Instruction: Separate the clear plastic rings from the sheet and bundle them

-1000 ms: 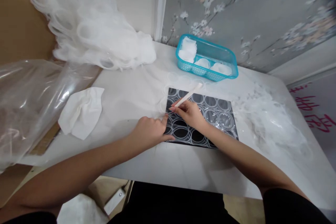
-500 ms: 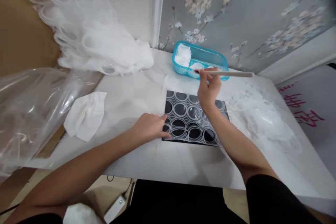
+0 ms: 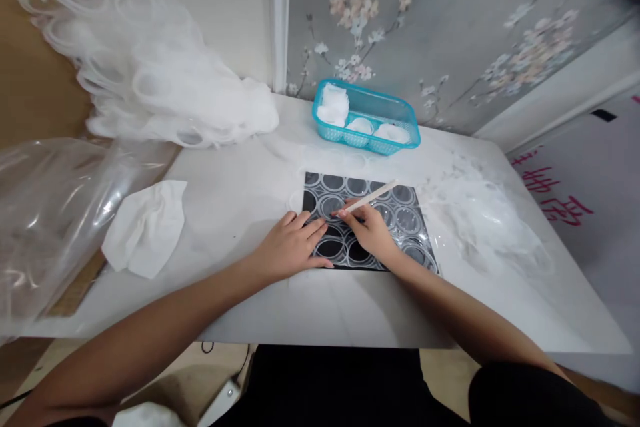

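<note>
A black mat (image 3: 345,267) lies on the white table, covered by a clear sheet with rows of white-rimmed circles (image 3: 332,207). My left hand (image 3: 287,247) rests palm down at its left edge. Its fingers are stretched out, some over the mat, and it grips nothing. A slim, pale, pen-like tool (image 3: 373,195) is pinched in my right hand (image 3: 373,230). The tool's lower end points at a circle left of the mat's middle, close to my left fingertips. Whether that end touches the sheet I cannot tell. My right hand and wrist cover some of the circles.
Behind the mat stands a blue plastic basket (image 3: 413,127) holding white round pieces. A heap of white ringed film (image 3: 165,87) fills the back left. Crumpled white cloth or paper (image 3: 145,230) and clear plastic (image 3: 45,213) lie left. Clear film scraps (image 3: 485,213) spread on the right.
My right hand has come down from in front of the basket to the mat, bringing the pen-like tool beside my left hand. My left fingers have spread a little further. The view has shifted slightly.
</note>
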The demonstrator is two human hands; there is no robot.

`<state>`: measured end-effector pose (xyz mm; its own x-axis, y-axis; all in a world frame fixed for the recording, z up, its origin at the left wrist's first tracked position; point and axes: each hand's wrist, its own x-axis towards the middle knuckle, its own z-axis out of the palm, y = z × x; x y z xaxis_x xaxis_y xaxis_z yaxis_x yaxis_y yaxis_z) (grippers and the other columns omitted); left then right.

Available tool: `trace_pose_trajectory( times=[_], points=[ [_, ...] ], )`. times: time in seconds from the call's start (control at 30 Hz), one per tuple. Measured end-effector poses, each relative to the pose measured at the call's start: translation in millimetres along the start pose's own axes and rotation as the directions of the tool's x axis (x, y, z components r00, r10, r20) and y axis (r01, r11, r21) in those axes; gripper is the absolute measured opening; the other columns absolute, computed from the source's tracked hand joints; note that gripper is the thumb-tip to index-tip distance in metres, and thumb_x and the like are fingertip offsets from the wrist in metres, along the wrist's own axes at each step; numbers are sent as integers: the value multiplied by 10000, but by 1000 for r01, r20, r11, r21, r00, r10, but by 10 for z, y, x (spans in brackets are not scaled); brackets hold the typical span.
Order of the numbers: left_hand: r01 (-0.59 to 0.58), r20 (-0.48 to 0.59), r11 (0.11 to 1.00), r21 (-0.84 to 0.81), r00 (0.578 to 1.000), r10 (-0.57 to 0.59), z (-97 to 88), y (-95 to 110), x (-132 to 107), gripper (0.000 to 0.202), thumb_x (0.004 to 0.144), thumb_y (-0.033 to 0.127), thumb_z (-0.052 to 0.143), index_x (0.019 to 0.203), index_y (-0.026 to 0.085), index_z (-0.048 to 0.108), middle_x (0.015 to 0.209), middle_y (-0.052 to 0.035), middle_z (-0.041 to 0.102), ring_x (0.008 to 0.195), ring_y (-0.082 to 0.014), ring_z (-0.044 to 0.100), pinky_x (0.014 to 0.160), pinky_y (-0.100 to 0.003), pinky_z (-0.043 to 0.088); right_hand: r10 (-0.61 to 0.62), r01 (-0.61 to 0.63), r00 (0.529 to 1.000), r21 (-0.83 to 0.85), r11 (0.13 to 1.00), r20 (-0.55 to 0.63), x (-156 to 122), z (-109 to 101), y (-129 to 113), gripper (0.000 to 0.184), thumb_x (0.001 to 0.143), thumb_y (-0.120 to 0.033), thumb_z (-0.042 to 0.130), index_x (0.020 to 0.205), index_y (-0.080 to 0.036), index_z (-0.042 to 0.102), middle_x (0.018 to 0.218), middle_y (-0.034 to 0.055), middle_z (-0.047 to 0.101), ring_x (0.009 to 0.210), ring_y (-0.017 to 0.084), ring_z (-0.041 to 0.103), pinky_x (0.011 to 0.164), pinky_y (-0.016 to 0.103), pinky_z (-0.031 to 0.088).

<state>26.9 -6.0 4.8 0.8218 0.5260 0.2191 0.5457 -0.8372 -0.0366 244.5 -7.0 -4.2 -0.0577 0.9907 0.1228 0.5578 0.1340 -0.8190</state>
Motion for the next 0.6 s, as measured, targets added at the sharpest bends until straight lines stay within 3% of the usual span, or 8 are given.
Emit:
trace_pose_trajectory(
  times=[0.17, 0.43, 0.53, 0.6],
  points=[
    [-11, 16, 1000, -18, 1000, 11, 14, -12, -18, 735, 892, 675, 253, 1282, 129, 552, 1348, -61, 547, 1152, -267, 448, 917, -366, 299, -28, 28, 999, -21, 999, -36, -38, 24, -2, 207, 870, -422, 565, 895, -237, 654, 981, 52, 705, 1100, 248, 593, 905, 394, 477],
    [13, 68, 996, -83, 998, -7, 2, -19, -22, 729, 890, 676, 250, 1291, 145, 548, 1377, -58, 520, 1171, -268, 438, 923, -364, 290, -61, 59, 997, -41, 997, -37, -15, 18, 1, 214, 891, -405, 541, 888, -235, 671, 943, 49, 717, 1117, 242, 585, 944, 408, 463],
    [19, 88, 994, -103, 996, -10, -9, -21, -19, 724, 893, 673, 248, 1298, 150, 540, 1387, -58, 509, 1184, -272, 422, 931, -368, 282, -125, 120, 991, -97, 988, -43, -43, 13, -16, 182, 900, -362, 538, 896, -238, 671, 927, 44, 721, 1101, 245, 594, 948, 422, 460],
    [23, 95, 994, -111, 995, -13, -34, -25, -7, 737, 881, 691, 246, 1300, 160, 540, 1386, -61, 510, 1179, -276, 418, 936, -371, 274, -227, 216, 974, -224, 950, -23, -101, 23, -50, 146, 909, -288, 527, 897, -244, 666, 942, 37, 726, 1149, 261, 559, 996, 469, 409]
  ],
)
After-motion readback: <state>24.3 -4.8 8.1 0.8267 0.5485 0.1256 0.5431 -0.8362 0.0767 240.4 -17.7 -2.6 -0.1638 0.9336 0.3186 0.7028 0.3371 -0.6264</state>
